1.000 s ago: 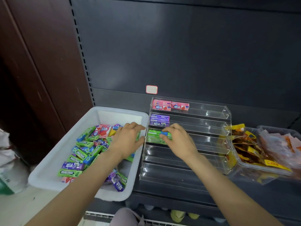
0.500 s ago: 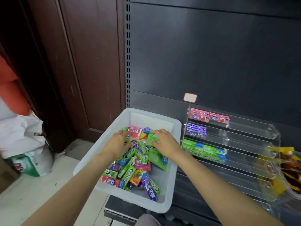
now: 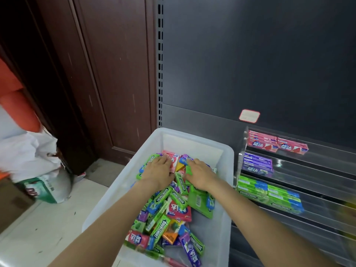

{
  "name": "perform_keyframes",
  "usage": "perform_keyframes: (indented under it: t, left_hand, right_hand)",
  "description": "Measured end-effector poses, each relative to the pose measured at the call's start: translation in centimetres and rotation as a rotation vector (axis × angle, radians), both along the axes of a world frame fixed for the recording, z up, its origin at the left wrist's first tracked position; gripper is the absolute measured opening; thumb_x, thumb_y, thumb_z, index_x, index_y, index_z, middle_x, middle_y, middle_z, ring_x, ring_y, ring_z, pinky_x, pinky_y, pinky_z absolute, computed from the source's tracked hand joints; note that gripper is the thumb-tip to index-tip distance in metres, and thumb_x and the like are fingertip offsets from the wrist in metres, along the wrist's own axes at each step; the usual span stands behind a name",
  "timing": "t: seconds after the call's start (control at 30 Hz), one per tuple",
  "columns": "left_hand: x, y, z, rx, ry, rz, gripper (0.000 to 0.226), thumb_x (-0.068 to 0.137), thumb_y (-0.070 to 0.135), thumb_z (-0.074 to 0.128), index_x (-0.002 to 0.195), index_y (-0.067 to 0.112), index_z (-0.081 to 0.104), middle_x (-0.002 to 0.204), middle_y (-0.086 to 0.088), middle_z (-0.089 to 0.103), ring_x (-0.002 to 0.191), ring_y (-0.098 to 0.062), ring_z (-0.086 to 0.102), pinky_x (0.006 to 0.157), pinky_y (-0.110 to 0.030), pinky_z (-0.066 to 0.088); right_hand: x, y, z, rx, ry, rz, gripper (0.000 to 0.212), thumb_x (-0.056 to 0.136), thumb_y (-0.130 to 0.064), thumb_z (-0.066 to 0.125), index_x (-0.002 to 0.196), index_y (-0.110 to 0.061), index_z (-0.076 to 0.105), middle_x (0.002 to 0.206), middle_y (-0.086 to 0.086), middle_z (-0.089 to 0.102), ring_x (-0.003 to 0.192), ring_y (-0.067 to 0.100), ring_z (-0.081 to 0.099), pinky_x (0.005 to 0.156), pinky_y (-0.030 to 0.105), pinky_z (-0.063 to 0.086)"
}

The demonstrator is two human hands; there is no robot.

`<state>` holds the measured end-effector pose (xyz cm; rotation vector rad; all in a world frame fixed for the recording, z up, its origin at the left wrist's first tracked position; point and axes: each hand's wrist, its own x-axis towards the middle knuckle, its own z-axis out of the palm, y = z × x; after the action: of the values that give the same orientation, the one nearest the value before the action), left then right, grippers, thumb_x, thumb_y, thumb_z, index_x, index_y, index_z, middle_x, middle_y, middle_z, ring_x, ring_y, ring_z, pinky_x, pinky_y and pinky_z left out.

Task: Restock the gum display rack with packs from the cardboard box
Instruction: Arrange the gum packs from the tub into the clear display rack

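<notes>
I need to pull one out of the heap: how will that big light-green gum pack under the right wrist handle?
The light-green pack looks like a flat, stiff carton, so probably light and rigid. It lies tilted on loose packs, so neighbours may slide. Its glossy face may be slippery.

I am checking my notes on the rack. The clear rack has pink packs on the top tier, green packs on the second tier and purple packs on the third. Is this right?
Not quite: two tiers are swapped. In the head view the clear rack has pink packs on the top tier, purple packs on the second and green packs on the third.
</notes>
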<state>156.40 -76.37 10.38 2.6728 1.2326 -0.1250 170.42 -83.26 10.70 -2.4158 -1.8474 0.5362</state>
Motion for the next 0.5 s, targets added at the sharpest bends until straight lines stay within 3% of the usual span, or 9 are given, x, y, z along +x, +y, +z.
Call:
perform_keyframes:
  t: [0.07,0.13,0.27,0.37,0.5]
  left_hand:
    - [-0.1,0.0,-0.2,-0.001,-0.045,-0.042,0.059,0.097,0.033,0.040,0.150,0.020,0.016,0.158,0.002,0.013,0.144,-0.021,0.011,0.116,-0.034,0.008]
    - [-0.3,0.1,-0.5,-0.031,-0.113,-0.070,0.056,0.098,0.027,0.040,0.149,0.021,0.020,0.156,0.005,0.019,0.144,-0.021,0.013,0.117,-0.034,0.005]
    - [-0.1,0.2,-0.6,-0.045,-0.254,-0.018,0.051,0.095,0.015,0.046,0.144,0.018,0.034,0.149,-0.003,0.036,0.135,-0.026,0.032,0.115,-0.034,0.020]
    - [0.8,0.1,-0.3,-0.027,-0.247,0.100,0.048,0.090,0.008,0.050,0.137,0.015,0.043,0.133,-0.012,0.049,0.121,-0.030,0.045,0.104,-0.037,0.038]
    - [1.3,0.0,0.4,0.004,-0.242,0.127,0.038,0.090,0.014,0.055,0.128,0.013,0.052,0.124,-0.014,0.054,0.114,-0.032,0.050,0.097,-0.039,0.043]
  right_hand:
    - [0.3,0.0,-0.1,-0.030,-0.007,0.018,0.048,0.097,-0.036,0.044,0.138,-0.011,0.039,0.134,0.011,0.042,0.125,0.027,0.040,0.103,0.040,0.037]
    - [0.6,-0.2,-0.1,-0.041,0.000,0.025,0.044,0.097,-0.033,0.043,0.135,-0.011,0.043,0.133,0.010,0.043,0.124,0.027,0.041,0.103,0.040,0.037]
    - [0.6,-0.6,0.0,-0.039,0.042,0.034,0.050,0.097,-0.028,0.045,0.142,-0.009,0.034,0.144,0.011,0.036,0.133,0.026,0.034,0.110,0.040,0.031]
    - [0.6,-1.0,0.0,-0.036,0.053,0.042,0.058,0.097,-0.025,0.045,0.148,-0.011,0.022,0.153,0.008,0.026,0.140,0.024,0.025,0.114,0.038,0.024]
    - [0.6,-1.4,0.3,-0.031,0.069,0.039,0.059,0.097,-0.024,0.045,0.149,-0.013,0.018,0.154,0.007,0.023,0.141,0.023,0.022,0.116,0.036,0.022]
